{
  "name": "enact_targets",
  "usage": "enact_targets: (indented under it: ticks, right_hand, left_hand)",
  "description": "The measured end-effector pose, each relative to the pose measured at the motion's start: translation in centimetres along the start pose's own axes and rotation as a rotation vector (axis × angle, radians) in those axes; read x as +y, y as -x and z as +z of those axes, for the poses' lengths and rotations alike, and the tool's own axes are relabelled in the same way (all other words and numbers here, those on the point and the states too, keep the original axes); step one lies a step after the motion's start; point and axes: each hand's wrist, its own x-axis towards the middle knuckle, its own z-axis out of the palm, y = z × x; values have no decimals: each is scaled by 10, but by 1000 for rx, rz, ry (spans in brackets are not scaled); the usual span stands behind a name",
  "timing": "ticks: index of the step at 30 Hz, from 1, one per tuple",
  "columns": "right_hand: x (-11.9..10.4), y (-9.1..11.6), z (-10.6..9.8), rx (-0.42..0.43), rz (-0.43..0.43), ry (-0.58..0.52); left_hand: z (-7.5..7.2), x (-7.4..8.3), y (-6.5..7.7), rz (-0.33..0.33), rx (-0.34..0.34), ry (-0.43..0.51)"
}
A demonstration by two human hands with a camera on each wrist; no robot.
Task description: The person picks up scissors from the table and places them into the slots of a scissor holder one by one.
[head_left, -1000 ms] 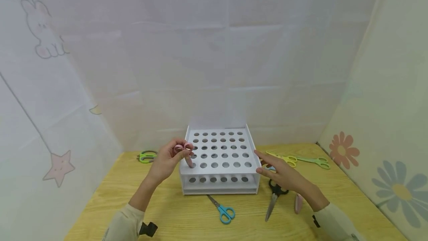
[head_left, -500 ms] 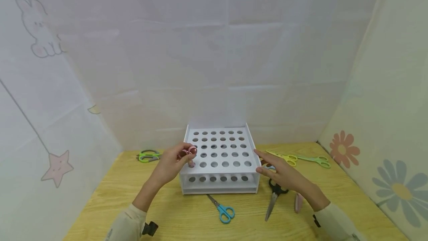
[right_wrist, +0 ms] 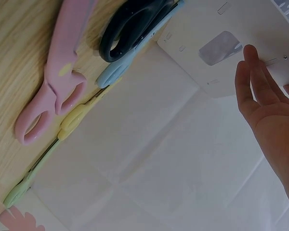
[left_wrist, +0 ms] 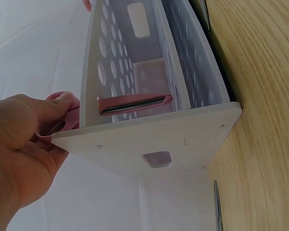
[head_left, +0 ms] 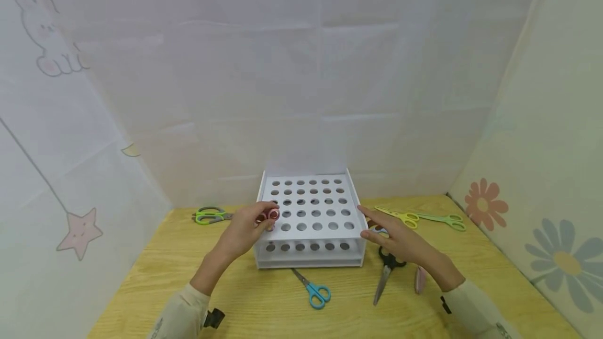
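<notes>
A white two-tier rack (head_left: 308,234) with rows of round holes stands on the wooden table. At its front left corner my left hand (head_left: 241,228) pinches the handles of pink scissors (head_left: 275,214). In the left wrist view the handles sit above the top board, and the pink-covered blade end (left_wrist: 135,103) reaches down through a hole, its tip near the lower board. My right hand (head_left: 395,233) rests against the rack's right side, fingertips at the upper edge. The right wrist view shows those fingers extended along the white side panel (right_wrist: 265,29).
Blue-handled scissors (head_left: 316,294) lie before the rack. To its right are black-handled scissors (head_left: 390,259), pink scissors (right_wrist: 53,86), light-blue scissors (right_wrist: 116,72), yellow scissors (head_left: 409,219) and pale green scissors (head_left: 450,221). Green-grey scissors (head_left: 207,217) lie at left. Cloth walls stand behind and beside.
My left hand has moved right and lowered the pink scissors, blade end first, into the front left hole. The right hand stays at the rack's side.
</notes>
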Motion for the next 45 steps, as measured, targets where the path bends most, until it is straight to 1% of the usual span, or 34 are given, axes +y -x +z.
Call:
enact_targets:
  ticks: [4, 8, 13, 17, 20, 27, 33, 39, 41, 45]
  right_hand:
    - [-1, 0, -1, 7, 4, 7]
    - [-3, 0, -2, 11, 0, 10]
    - [-3, 0, -2, 4, 3, -28]
    - [-3, 0, -1, -3, -2, -17]
    - [-3, 0, -1, -5, -3, -12]
    - [-3, -1, -1, -4, -7, -7]
    - [-3, -2, -1, -12, -1, -6]
    - [-2, 1, 1, -20, 14, -31]
    - [-2, 2, 1, -23, 16, -44]
    - [-2, 0, -1, -20, 0, -43]
  left_hand:
    - [3, -2, -1, 32, -23, -18]
    - [5, -3, -1, 44, -35, -42]
    - [7, -4, 0, 46, -58, -63]
    - [9, -4, 2, 47, -78, -101]
    - [10, -4, 1, 52, -76, -122]
    - [12, -4, 0, 75, -43, -140]
    - [12, -5, 2, 113, -13, -159]
    - [10, -6, 4, 122, 7, -172]
    - [9, -6, 3, 152, 36, -177]
    - [7, -4, -1, 225, 124, -207]
